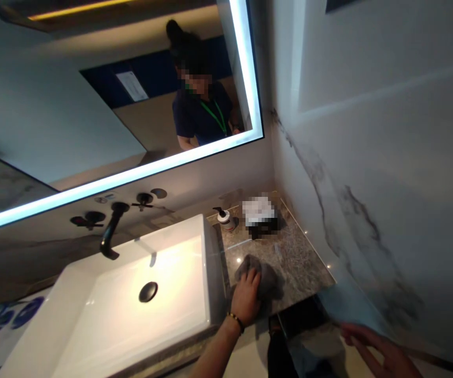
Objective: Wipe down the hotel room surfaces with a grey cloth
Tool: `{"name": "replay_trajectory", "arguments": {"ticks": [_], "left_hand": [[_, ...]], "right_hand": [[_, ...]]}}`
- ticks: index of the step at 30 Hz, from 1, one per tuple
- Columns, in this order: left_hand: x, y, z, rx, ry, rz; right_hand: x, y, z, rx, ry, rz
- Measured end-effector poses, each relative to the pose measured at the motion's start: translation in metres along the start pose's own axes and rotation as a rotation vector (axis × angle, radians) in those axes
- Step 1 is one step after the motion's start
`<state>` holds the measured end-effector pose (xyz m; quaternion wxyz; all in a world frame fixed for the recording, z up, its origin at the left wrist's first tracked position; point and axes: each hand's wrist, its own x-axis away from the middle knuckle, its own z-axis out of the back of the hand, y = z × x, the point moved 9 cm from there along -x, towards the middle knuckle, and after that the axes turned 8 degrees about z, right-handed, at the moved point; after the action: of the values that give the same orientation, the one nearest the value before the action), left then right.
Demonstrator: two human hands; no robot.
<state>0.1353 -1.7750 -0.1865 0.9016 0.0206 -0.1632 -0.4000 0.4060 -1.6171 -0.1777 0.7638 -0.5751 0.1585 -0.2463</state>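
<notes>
My left hand, with a beaded bracelet at the wrist, presses a bunched grey cloth onto the marble countertop, its fingers curled over the cloth. Right beside it stands the wall of the white basin. Farther back on the counter are a white pump bottle with a black top and a blurred-out white and black item. My right hand hangs at the lower right, off the counter, fingers loosely stretched with nothing seen in them.
A black spout juts from the wall over the basin, between cross handles. Above runs a lit mirror reflecting a person in a dark shirt. A marble wall borders the counter's right side. Blue-patterned things lie at far left.
</notes>
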Motion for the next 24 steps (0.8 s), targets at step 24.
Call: {"name": "replay_trajectory", "arguments": {"ticks": [24], "left_hand": [[-0.095, -0.061, 0.149, 0.528, 0.032, -0.157]], "right_hand": [[-0.339, -0.071, -0.135, 0.754, -0.172, 0.377]]}}
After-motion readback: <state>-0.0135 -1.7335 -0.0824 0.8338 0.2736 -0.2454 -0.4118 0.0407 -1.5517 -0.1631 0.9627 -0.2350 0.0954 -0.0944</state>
